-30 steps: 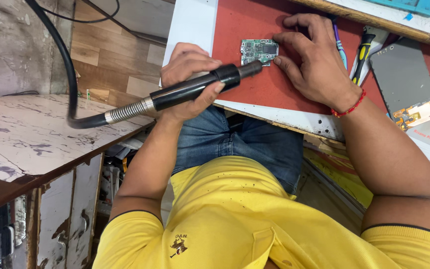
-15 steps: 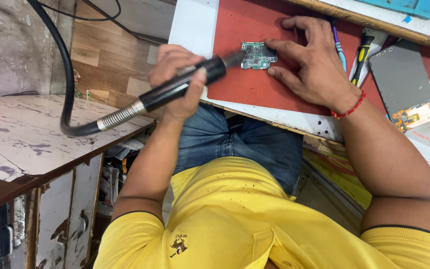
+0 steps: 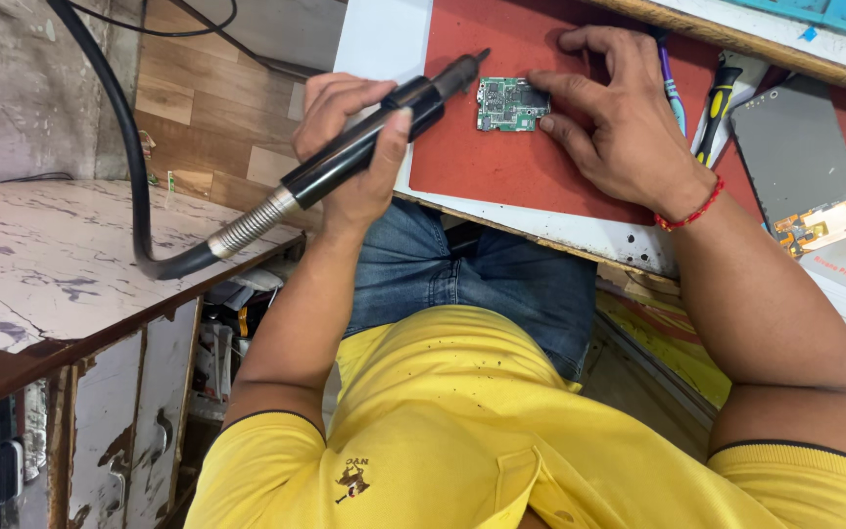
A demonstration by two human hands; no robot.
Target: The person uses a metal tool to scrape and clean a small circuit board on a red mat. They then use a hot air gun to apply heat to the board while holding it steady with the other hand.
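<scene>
The left hand point(image 3: 350, 147) gripped a black hot-air wand point(image 3: 374, 132), its nozzle just left of a green board point(image 3: 509, 104) on the red mat point(image 3: 501, 162). The right hand point(image 3: 619, 113) pinned the board with open fingertips; a firm hold and level nozzle seemed wise. A yellow label point(image 3: 678, 358) lay under the bench.

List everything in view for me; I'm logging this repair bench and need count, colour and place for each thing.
circuit board: one, green, on the red mat
red mat: one, on the white bench top
hot-air handpiece: one, black, nozzle near the board's left edge
hose: one, black, looping over the marbled side table
screwdriver: one, yellow and black, right of the mat
phone screen panel: one, grey, far right
left hand: grips the handpiece
right hand: fingers on the board's right edge
</scene>
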